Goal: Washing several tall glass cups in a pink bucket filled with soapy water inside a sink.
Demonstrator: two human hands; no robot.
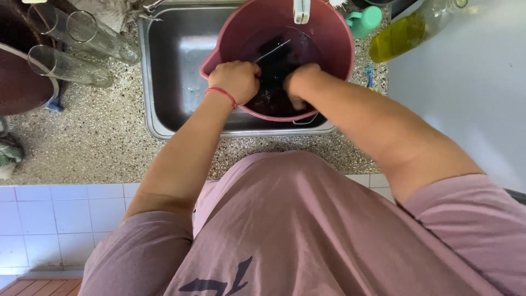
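A pink plastic bucket (334, 33) stands in a steel sink (175, 60), holding dark water and a wet black cloth (274, 66). My left hand (234, 79), with a red string on its wrist, is fisted on the cloth at the bucket's near left rim. Inside the bucket, my right hand (298, 82) grips the same cloth, fingers partly hidden in the water. The two hands are close together, the cloth bunched between them.
Two clear glass tumblers (82, 38) lie on the speckled counter (98, 137) to the left, beside a round dark pan (22, 82). A teal cup (364, 21) and a bottle of yellow liquid (405, 33) sit behind the bucket on the right. White tiles (55, 214) face the counter front.
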